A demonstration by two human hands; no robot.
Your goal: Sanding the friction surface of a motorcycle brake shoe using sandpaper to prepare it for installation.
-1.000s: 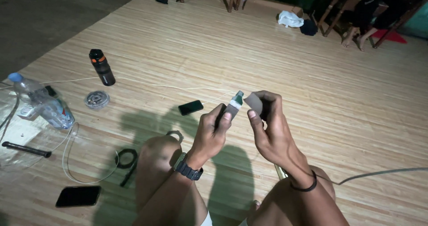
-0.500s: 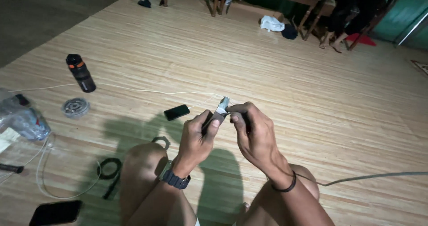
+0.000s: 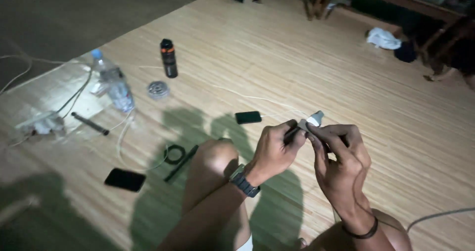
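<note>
Above the bent knees, the left hand [image 3: 273,152] gripped a dark slender tool [image 3: 292,133]; the right hand [image 3: 336,154] pinched a small white-tipped part [image 3: 314,119] against it; 1 small black block [image 3: 248,117] lay on the bamboo mat [image 3: 297,58] just beyond.

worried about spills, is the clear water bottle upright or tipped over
Upright: the water bottle stands on the floor, blue cap on top.

A dim room in a home: a woven bamboo floor mat [image 3: 307,58] strewn with a plastic water bottle [image 3: 113,86], dark flask [image 3: 168,58], phone [image 3: 124,179] and cables, wooden furniture legs [image 3: 316,3] beyond.
</note>
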